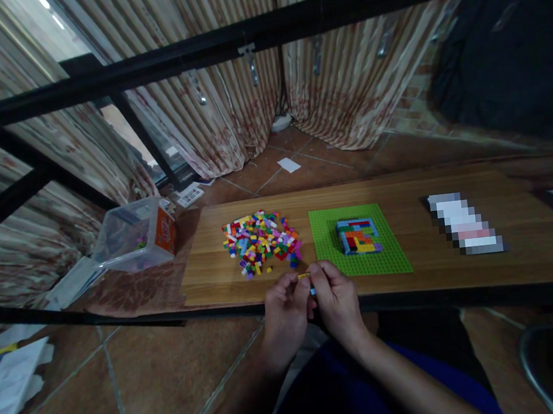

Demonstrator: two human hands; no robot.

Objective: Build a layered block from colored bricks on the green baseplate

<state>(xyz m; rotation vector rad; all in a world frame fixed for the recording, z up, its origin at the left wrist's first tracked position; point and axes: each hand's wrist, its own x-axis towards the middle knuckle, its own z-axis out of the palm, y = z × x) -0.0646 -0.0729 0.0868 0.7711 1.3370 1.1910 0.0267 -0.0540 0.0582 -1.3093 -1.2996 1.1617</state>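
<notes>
Both hands meet at the near edge of the wooden table (462, 280). My left hand (286, 311) and my right hand (336, 299) are closed in pinches around small bricks (305, 276), a yellow one with a bluish one just below it. A heap of loose coloured bricks (262, 241) lies just beyond my left hand. To its right sits a green baseplate (330, 244) carrying a flat multicoloured brick block (358, 235).
A clear plastic tub (134, 238) with an orange label stands off the table's left end. A blurred-out flat object (466, 223) lies on the table to the right. Black frame bars (258, 34) cross overhead. Papers (9, 386) lie on the tiled floor at left.
</notes>
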